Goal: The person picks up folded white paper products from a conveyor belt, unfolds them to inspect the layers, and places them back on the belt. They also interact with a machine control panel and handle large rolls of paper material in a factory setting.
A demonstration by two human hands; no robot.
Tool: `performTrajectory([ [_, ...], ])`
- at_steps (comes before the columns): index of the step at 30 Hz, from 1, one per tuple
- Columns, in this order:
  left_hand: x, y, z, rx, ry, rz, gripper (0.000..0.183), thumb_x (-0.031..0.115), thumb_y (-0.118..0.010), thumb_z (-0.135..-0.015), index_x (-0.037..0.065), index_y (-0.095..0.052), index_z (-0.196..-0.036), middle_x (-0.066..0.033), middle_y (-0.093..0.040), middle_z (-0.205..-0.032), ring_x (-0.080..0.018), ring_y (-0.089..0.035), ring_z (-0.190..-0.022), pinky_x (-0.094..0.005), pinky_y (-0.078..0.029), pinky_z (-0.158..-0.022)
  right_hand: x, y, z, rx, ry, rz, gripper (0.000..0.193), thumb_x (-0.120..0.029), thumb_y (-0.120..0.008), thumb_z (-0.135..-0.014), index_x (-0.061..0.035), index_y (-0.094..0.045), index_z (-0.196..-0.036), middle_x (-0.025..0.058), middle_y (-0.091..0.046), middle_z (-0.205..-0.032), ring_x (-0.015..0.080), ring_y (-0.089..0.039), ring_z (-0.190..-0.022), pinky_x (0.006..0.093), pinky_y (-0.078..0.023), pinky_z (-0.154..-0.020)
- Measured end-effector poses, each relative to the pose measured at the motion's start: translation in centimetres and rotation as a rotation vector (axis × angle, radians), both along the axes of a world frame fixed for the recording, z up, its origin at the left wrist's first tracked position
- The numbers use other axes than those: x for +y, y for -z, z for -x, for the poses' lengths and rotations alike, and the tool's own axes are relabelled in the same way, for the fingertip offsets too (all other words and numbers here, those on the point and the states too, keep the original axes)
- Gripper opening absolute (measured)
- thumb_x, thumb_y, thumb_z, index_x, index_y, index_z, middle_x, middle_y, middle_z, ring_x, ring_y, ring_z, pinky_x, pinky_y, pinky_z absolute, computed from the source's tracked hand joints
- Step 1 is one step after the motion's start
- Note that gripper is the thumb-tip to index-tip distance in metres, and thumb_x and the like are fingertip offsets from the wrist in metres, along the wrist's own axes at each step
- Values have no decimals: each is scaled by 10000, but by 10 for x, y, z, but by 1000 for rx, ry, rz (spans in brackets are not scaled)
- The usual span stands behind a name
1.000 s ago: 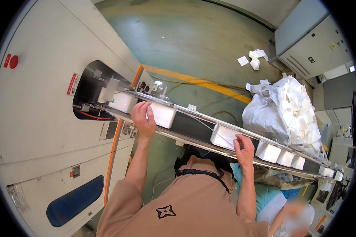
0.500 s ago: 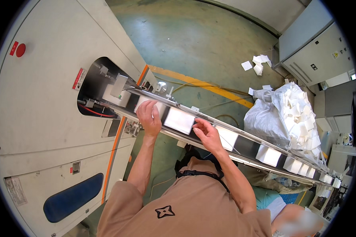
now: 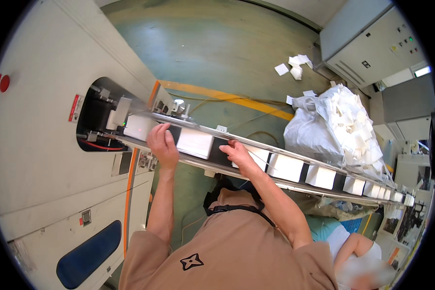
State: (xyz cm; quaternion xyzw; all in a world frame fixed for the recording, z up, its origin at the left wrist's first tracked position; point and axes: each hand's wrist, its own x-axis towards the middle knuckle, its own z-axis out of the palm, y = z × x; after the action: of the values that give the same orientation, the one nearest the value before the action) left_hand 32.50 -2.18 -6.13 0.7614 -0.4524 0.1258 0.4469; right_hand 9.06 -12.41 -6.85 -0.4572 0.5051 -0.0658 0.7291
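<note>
White rectangular blocks, which look like stacks of soft sheets, lie in a row on a dark conveyor belt [image 3: 218, 151]. My left hand [image 3: 163, 145] is over the belt between a stack near the machine opening [image 3: 139, 126] and a second stack [image 3: 195, 143]. Its fingers are slightly bent and hold nothing I can see; whether the fingertips touch the nearer stack is unclear. To the right, my right hand [image 3: 239, 157] has thumb and forefinger apart over the belt. It partly covers another white stack [image 3: 257, 157].
A pale machine cabinet [image 3: 43, 145] stands at the left. Beyond the belt sits a large bag [image 3: 314, 130] heaped with white pieces, with loose pieces [image 3: 295, 67] on the floor. Metal rails edge the belt. Another person [image 3: 355, 251] is at the lower right.
The view has shifted. More white stacks sit along the belt to the right, and one has come further out of the machine opening. Both hands remain over the belt.
</note>
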Motion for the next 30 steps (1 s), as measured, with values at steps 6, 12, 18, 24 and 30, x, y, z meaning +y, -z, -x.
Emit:
performTrajectory([
  [6,-3,-5,4,-9,-8,-36,225,100,-514,-934,42,-677,-1077,-109,-655,-1098,-296,-580,-1089,-432,-389,-976,-23,23,57,-46,205,-353,528,-150,-725,-851,76,-533,-1288,188,-625,-1229,268,-638,-1089,390,-527,-940],
  [12,-2,2,2,-1,22,-50,254,101,-489,-946,26,-672,-1106,-129,-657,-1125,-310,-586,-1100,-427,-405,-976,-47,31,149,102,300,-374,447,-29,-803,-752,39,-638,-1162,146,-703,-1112,261,-703,-990,382,-585,-886],
  [18,-4,-2,3,-12,68,-78,251,100,-485,-969,-3,-676,-1094,-144,-662,-1131,-313,-597,-1096,-434,-425,-984,-44,37,195,40,331,-396,458,-124,-834,-745,-6,-664,-1154,92,-722,-1072,208,-701,-956,330,-571,-856],
  [24,-2,1,4,-22,112,-119,261,114,-470,-990,-4,-669,-1111,-152,-656,-1142,-322,-598,-1089,-438,-431,-975,-60,-17,335,647,109,257,627,-257,-813,-664,68,-614,-1162,166,-705,-1032,268,-677,-928,356,-526,-845],
  [30,1,0,10,39,161,-88,269,127,-470,-1006,-26,-656,-1124,-153,-644,-1161,-308,-596,-1087,-421,-432,-975,10,-140,403,959,754,559,776,-303,-823,-740,49,-436,-1313,229,-645,-1118,301,-656,-1039,372,-529,-891],
])
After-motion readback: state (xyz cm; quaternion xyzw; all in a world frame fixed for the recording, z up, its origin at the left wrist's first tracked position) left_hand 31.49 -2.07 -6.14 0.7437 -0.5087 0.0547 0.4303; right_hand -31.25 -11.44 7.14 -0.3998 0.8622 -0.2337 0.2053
